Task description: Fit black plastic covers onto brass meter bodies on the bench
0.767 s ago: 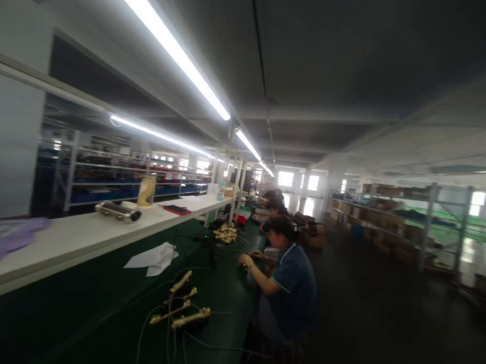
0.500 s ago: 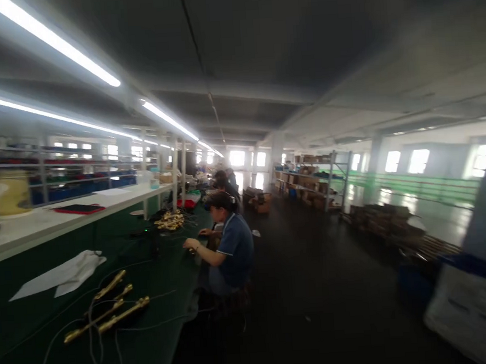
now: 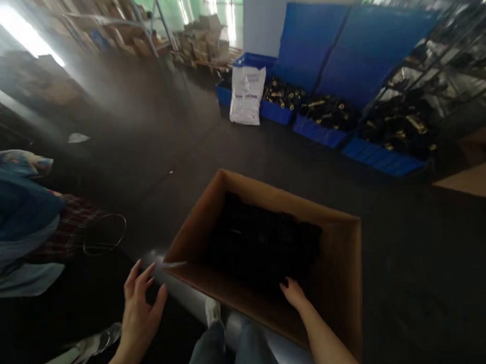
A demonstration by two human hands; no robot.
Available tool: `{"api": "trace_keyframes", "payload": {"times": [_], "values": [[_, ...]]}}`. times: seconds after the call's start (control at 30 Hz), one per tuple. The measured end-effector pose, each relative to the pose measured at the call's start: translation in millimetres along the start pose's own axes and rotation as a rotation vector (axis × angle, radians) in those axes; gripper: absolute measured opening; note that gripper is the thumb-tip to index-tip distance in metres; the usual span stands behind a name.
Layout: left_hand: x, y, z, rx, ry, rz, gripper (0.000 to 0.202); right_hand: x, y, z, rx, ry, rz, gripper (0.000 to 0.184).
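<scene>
My left hand (image 3: 141, 306) hangs in the air just outside the near left corner of a large cardboard box (image 3: 340, 228). Its fingers are spread and it holds nothing. Inside that box lies a dark heap of black items (image 3: 258, 238), too dim to tell their kind. My right hand (image 3: 294, 293) reaches over the near side into the box, above or at the edge of the black items. Its fingers are slightly apart, with nothing visible in them; whether they touch the heap I cannot tell.
Blue bins (image 3: 320, 130) of black and brass-coloured parts stand along the far side, beside a white printed sack (image 3: 246, 96). A seated person (image 3: 16, 201) is at the left, near a metal hoop (image 3: 105, 234). Another carton (image 3: 477, 178) lies at the right.
The view has swung right and down, from the green workbench to the floor and the box. Both my hands have come into view, the right one inside the box.
</scene>
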State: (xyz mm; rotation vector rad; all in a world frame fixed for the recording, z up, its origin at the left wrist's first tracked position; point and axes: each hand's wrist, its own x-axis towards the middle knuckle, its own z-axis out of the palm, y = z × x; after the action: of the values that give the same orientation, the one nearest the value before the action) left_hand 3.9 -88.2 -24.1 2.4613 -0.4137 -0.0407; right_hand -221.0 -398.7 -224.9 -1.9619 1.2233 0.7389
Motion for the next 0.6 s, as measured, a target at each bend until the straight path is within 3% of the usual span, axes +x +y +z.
{"api": "trace_keyframes", "payload": {"times": [0.1,0.2,0.3,0.37,0.5,0.6], "values": [[22,28,69.8,-0.056,-0.237,0.148,0.044,-20,14,80,0.003,-0.106,-0.027,0.052],[40,13,144.9,-0.057,-0.403,0.173,0.047,-60,20,156,-0.038,-0.119,-0.082,0.052],[55,-42,222.4,0.066,-0.52,-0.011,0.053,-73,25,208,-0.029,0.013,-0.068,0.055],[64,-90,270.2,0.175,-0.563,-0.148,0.057,-55,25,229,0.026,0.102,-0.04,0.058],[84,-182,345.9,0.277,-0.666,-0.259,0.061,26,9,248,0.172,0.27,-0.008,0.063],[98,-233,387.3,0.257,-0.784,-0.242,0.063,95,-9,262,0.305,0.344,-0.015,0.069]]}}
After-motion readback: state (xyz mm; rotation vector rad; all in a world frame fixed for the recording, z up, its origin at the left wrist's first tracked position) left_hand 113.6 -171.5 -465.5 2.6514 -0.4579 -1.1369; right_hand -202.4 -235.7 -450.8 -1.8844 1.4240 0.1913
